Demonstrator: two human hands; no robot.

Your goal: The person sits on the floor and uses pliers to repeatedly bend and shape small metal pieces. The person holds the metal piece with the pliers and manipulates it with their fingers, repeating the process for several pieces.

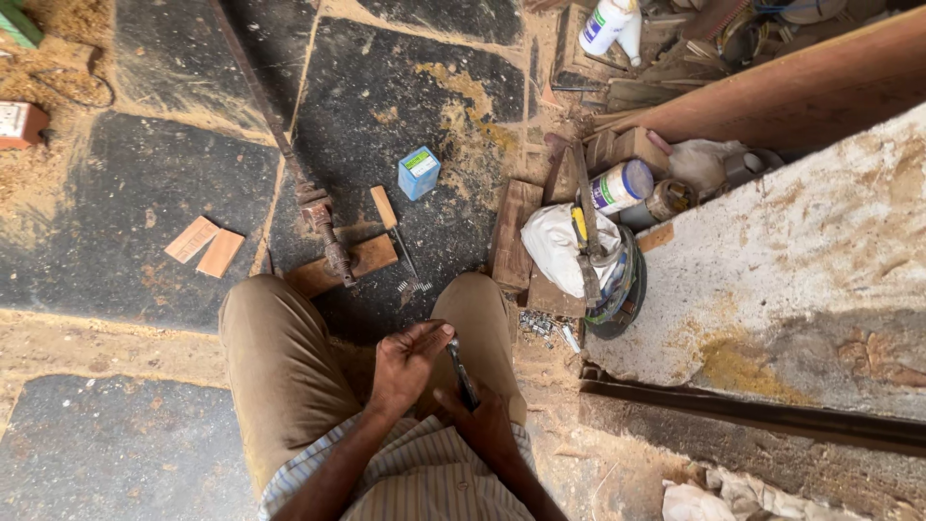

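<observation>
I look down at my lap, with my knees in tan trousers [280,347] over a dark stone floor. My right hand [479,415] grips a thin dark metal tool [462,371] that points up and away from me. My left hand [407,362] is curled beside it, its fingertips touching the upper end of the tool. I cannot tell what kind of tool it is. Just past my knees lie a screwdriver [395,236] with a wooden handle, a flat wood block [352,262] and a long rusty bar clamp [323,227].
A small blue box [419,173] stands on the floor ahead. Two small wood pieces [204,245] lie to the left. To the right are a white bag [558,247], a tin can [620,185], wood scraps, loose screws [540,326] and a rough slab [801,270]. Sawdust lies about.
</observation>
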